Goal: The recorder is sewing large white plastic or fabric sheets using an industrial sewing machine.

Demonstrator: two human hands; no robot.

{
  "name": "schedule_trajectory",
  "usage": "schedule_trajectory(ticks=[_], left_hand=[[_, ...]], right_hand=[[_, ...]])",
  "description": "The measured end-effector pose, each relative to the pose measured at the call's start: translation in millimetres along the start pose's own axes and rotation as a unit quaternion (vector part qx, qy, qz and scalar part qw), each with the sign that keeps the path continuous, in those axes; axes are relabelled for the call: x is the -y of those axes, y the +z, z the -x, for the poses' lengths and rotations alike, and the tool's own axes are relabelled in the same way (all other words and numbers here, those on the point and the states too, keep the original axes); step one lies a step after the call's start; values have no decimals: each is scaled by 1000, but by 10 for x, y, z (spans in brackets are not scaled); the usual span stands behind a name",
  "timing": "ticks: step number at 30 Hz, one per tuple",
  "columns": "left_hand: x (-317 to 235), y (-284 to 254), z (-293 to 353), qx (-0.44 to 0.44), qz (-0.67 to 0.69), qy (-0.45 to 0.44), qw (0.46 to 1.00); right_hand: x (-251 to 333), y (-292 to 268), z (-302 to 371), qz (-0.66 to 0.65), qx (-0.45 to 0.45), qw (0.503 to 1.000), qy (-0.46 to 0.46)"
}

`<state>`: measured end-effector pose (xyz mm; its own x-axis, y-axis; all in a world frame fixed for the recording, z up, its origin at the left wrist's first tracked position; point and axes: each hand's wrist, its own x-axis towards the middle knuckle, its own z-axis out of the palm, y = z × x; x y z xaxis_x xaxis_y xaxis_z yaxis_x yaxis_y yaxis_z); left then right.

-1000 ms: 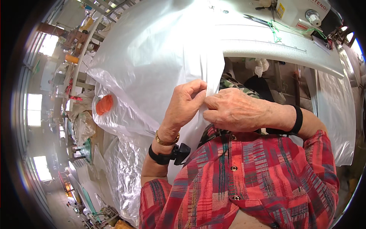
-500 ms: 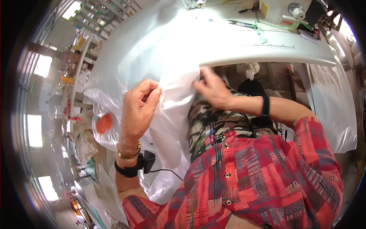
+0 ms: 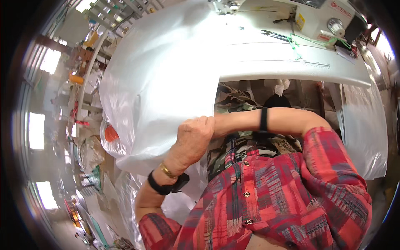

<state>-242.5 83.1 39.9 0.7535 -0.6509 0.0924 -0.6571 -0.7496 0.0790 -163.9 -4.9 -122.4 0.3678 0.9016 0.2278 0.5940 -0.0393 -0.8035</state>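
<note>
A large translucent white sheet (image 3: 166, 79), glossy like plastic, drapes over the table's left part and down toward my lap. My left hand (image 3: 193, 139) is closed on the sheet's near edge by its right corner, knuckles up. My right hand (image 3: 217, 126) reaches in from the right and meets the left one at this corner. Its fingers are hidden behind my left hand, so what they do cannot be made out. An orange patch (image 3: 111, 133) shows through crumpled clear plastic at the sheet's left side.
A sewing machine (image 3: 329, 25) stands at the back right of the white table (image 3: 271, 71), which has a ruler scale along its front. Thread snips (image 3: 275, 35) with green cord lie there. Clear plastic (image 3: 364, 129) hangs at the right.
My left hand has moved right and nearer to me, drawing the sheet's edge along. My right hand has come down from the table's edge to join it. The sheet now lies smoother.
</note>
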Motion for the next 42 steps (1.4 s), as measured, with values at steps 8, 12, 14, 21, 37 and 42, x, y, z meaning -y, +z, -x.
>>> schedule_trajectory(ticks=[8,12,14,21,37,42], left_hand=[[-26,663,162,-226,293,-211,905],[-26,742,238,-175,488,-321,792],[-63,637,231,-146,555,-384,724],[-182,634,246,-224,626,-342,664],[-105,566,60,-359,331,-282,826],[-54,466,52,-333,292,-287,849]], right_hand=[[796,-1524,608,292,-106,950,-26],[632,-1638,489,311,-67,945,-77],[605,-1588,459,302,-42,950,-59],[772,-1273,519,322,-39,937,-132],[560,-1792,393,378,-17,920,-103],[479,-2019,379,397,-22,914,-79]])
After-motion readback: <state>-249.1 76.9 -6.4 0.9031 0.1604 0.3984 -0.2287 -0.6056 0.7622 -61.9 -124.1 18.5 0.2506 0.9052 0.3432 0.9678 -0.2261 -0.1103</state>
